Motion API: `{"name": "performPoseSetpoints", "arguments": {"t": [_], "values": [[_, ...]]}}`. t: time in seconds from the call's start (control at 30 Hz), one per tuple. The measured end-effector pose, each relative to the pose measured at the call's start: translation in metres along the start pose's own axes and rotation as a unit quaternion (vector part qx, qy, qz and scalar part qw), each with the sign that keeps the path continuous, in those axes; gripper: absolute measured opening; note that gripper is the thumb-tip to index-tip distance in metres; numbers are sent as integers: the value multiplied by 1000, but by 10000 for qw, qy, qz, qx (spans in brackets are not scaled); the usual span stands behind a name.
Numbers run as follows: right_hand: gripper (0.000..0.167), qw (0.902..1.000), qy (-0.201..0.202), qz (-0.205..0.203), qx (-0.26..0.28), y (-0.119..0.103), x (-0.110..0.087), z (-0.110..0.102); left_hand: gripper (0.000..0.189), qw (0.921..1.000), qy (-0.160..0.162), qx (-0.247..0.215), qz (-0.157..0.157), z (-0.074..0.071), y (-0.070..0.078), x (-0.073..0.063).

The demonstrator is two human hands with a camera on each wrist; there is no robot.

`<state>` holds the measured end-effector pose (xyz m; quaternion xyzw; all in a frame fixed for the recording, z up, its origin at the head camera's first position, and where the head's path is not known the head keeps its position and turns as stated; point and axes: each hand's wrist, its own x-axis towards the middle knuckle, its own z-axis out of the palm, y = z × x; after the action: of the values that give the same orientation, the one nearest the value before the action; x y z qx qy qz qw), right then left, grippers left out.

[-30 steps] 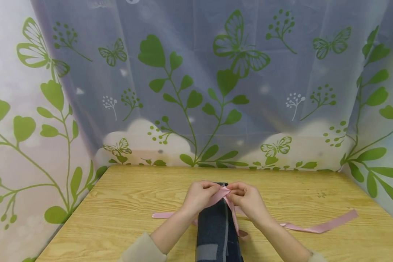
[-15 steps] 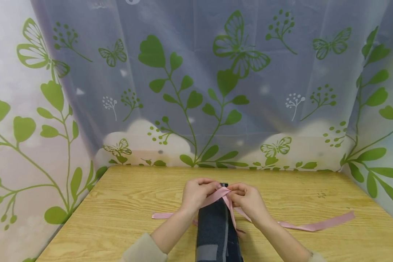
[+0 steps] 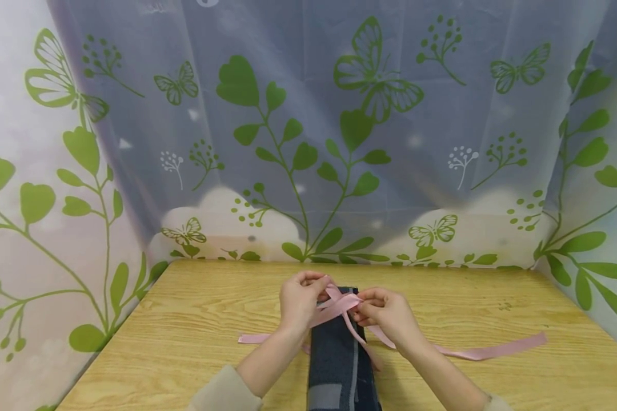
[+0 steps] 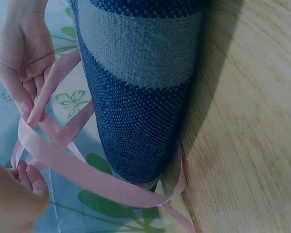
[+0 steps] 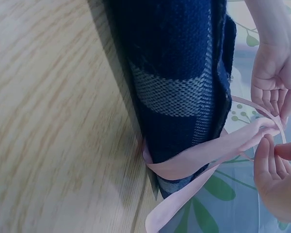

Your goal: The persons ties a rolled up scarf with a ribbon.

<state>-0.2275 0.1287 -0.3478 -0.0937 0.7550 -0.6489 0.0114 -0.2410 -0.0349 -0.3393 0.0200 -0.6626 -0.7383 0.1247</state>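
A dark blue knitted cloth with grey bands, rolled into a long bundle (image 3: pixel 331 351), lies lengthwise on the table. Pink satin ribbon (image 3: pixel 336 308) passes around its far end and crosses over itself on top. My left hand (image 3: pixel 299 302) pinches one part of the ribbon at the upper left of the crossing. On the other side, my right hand (image 3: pixel 388 314) pinches a folded part between thumb and fingers. In the right wrist view the ribbon (image 5: pixel 199 156) wraps the bundle's narrow end, and the fingertips of both hands meet close together at the crossing.
The bundle rests on a wooden table (image 3: pixel 200 308). Loose ribbon tails stretch over the tabletop, a short one (image 3: pixel 254 338) at left and a longer one (image 3: pixel 499 349) at right. A curtain (image 3: pixel 308 125) printed with green leaves and butterflies stands behind the table.
My left hand has moved up and left, drawing a ribbon strand out from the crossing. The right hand stays nearly still. The long ribbon tail at right has slid slightly left.
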Motion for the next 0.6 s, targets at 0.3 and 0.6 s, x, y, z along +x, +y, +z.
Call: {"name": "performPoseSetpoints", "arguments": {"t": [0.3, 0.6], "values": [[17, 9992, 278, -114, -274, 0, 0, 0, 19, 9992, 172, -345, -48, -3, 1, 2], [12, 9871, 764, -392, -1351, 1, 0, -7, 20, 9986, 359, -374, -35, -7, 5, 3]]}}
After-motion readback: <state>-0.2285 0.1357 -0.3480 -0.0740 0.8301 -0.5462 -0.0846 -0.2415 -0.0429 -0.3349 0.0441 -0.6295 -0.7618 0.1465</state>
